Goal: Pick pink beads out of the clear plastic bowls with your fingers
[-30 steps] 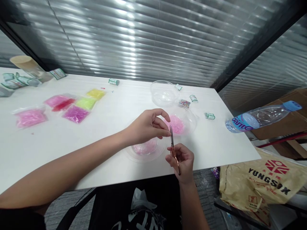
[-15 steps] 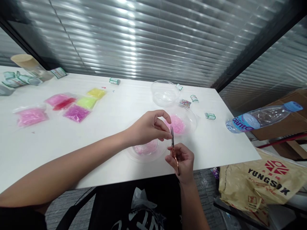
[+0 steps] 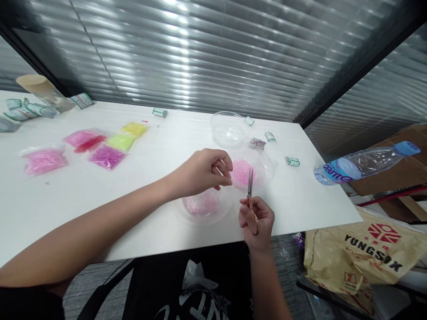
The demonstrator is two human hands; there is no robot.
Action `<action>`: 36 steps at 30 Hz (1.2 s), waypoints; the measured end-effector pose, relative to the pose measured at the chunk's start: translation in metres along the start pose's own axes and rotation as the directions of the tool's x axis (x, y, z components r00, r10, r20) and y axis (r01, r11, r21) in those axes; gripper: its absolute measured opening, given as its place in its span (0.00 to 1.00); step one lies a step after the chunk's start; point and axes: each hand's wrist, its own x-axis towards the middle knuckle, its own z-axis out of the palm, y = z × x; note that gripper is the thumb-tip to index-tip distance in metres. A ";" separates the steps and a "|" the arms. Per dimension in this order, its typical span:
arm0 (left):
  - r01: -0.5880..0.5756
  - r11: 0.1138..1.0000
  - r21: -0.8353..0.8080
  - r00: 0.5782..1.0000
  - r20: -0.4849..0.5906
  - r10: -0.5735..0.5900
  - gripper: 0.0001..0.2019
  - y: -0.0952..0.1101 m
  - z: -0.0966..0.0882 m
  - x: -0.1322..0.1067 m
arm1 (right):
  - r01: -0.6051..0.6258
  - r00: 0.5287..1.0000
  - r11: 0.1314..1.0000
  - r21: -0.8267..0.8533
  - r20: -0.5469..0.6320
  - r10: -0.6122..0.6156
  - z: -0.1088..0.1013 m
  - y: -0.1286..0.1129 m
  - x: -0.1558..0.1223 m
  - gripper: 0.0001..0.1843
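My right hand [image 3: 258, 220] holds a pair of scissors [image 3: 250, 191] with copper-coloured handles. Their blades point away from me and are slightly parted. To the left, my left hand [image 3: 210, 171] has its fingers curled toward the thumb in a pinch; anything in it is too small to make out. Below that hand sits a clear bowl [image 3: 227, 213] with pink beads [image 3: 202, 202]. Behind the scissors is another clear container [image 3: 268, 171], also with pink beads [image 3: 242, 172]. The left hand partly covers the nearer bowl.
An empty clear bowl [image 3: 230, 133] stands farther back, near a small bag of multicoloured beads [image 3: 257, 143]. Several bead bags [image 3: 106, 155] in pink, red, purple and yellow lie at the left. A water bottle [image 3: 363, 164] leans over the table's right edge, above a tan bag [image 3: 360, 253].
My right hand has moved the scissors right, away from my left hand. The left hand has drawn back slightly to the left and up.
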 end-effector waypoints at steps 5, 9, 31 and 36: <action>-0.143 0.825 0.546 0.979 0.199 0.038 0.06 0.007 -0.012 -0.004 | -0.017 0.996 0.993 0.115 -0.083 0.027 0.003 -0.002 0.005 0.16; -0.221 0.685 0.695 0.940 0.338 -0.040 0.09 0.000 -0.004 -0.004 | -0.040 0.994 0.989 0.146 -0.095 0.054 0.005 -0.003 0.007 0.15; -0.265 0.555 0.789 0.926 0.368 -0.081 0.12 -0.006 0.003 -0.004 | -0.067 0.987 0.986 0.155 -0.133 0.088 0.007 -0.004 0.009 0.16; -0.235 0.574 0.785 0.963 0.269 0.027 0.10 0.000 0.002 -0.005 | -0.062 0.990 0.991 0.122 -0.118 0.076 0.007 -0.003 0.008 0.16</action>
